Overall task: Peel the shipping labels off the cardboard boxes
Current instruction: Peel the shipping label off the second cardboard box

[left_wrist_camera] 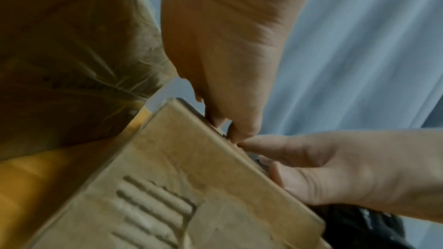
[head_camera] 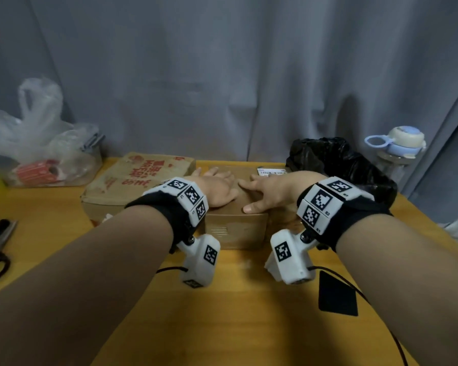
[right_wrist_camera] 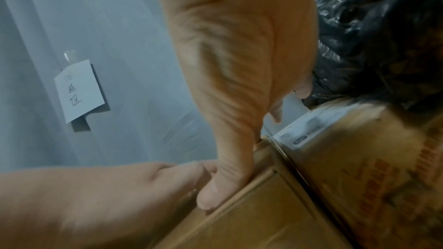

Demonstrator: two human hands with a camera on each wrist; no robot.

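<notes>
While both hands rest on it, the small plain brown cardboard box (head_camera: pixel 236 223) is my landmark for everything below.
Table: orange-yellow wooden top (head_camera: pixel 249 313) under the box, which sits mid-table toward the grey curtain (head_camera: pixel 222 75).
Large box: creased brown carton with red print (head_camera: pixel 132 180), just beside the small box on its left.
Bags: crumpled black plastic bag (head_camera: pixel 349 165) behind and right of the small box; clear plastic bag (head_camera: pixel 37 143) well off to its left.
Bottle: pale blue-lidded drinking bottle (head_camera: pixel 399 146) far right of the box, near the curtain.
Left hand (head_camera: pixel 217 188): flat on the box's top, fingers straight, gripping nothing.
Right hand (head_camera: pixel 270 188): spread on the top too, thumb at the near edge, clasping nothing.
Shipping label: white printed paper strip (head_camera: pixel 271 171) at the far right edge of the box top, just beyond the right fingertips.
Handling: label looks thin and tear-prone, likely stuck fast; I'd lift a corner with a nail and peel low and slow while the other hand pins the light, stiff box.
Hard to tell: most of the label is hidden by the right hand; its print is blurred, and whether any corner is lifted I cannot say.
</notes>
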